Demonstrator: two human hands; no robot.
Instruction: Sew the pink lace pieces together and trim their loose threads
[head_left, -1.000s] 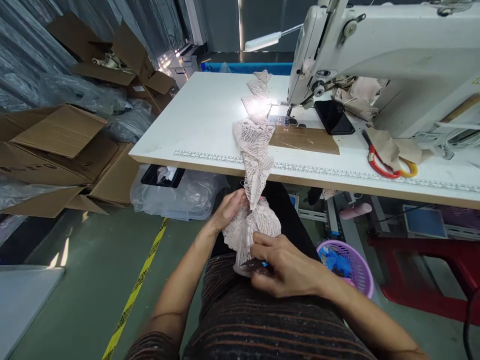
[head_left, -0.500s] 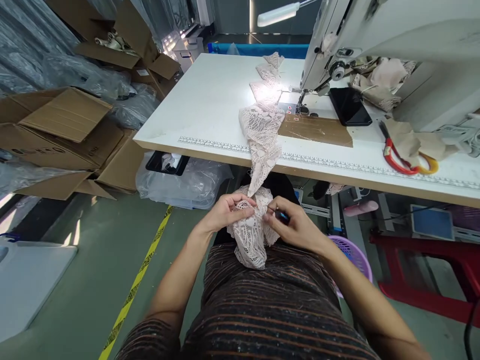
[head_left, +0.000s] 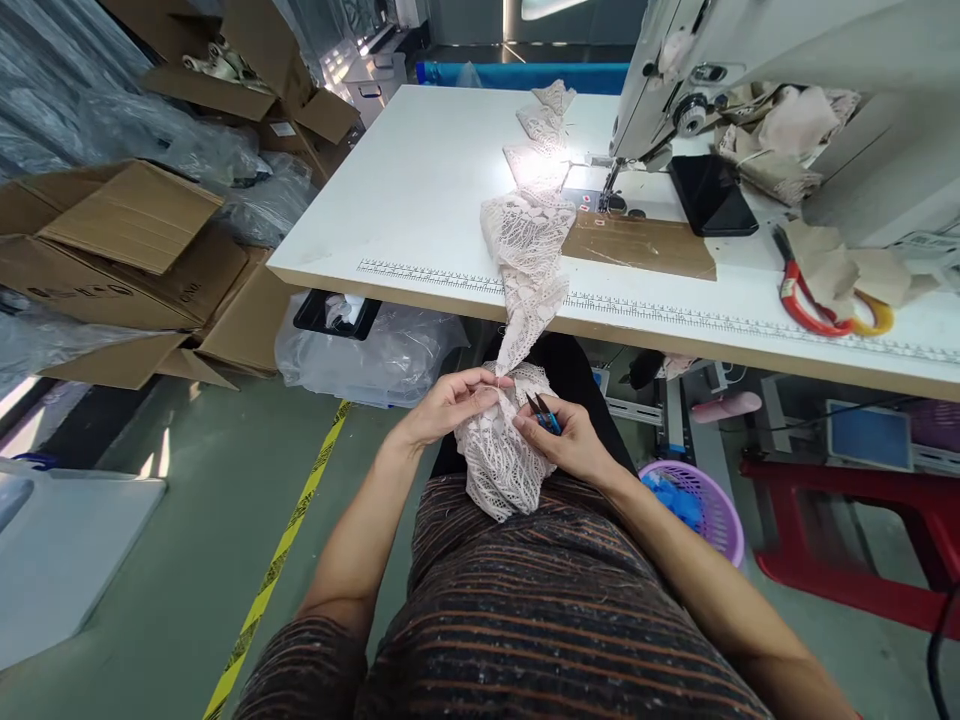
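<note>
A long strip of pale pink lace [head_left: 529,260] runs from under the sewing machine [head_left: 750,70] across the white table [head_left: 420,190] and hangs down into my lap. My left hand [head_left: 450,405] pinches the lace's upper edge just below the table edge. My right hand [head_left: 566,440] is closed on small blue-handled thread snips [head_left: 544,412], their blades pointing up beside the lace. A bunch of lace [head_left: 499,465] lies between both hands on my striped skirt.
A black phone [head_left: 711,195], a brown card sheet [head_left: 645,245] and red and yellow scissors [head_left: 814,300] lie on the table. Cardboard boxes [head_left: 127,260] and plastic bags stand at the left. A purple basket [head_left: 694,505] and red stool [head_left: 862,530] are under the table.
Both hands rose from the lap toward the table edge. My right hand shifted its grip so the snips' blades now point up next to the lace.
</note>
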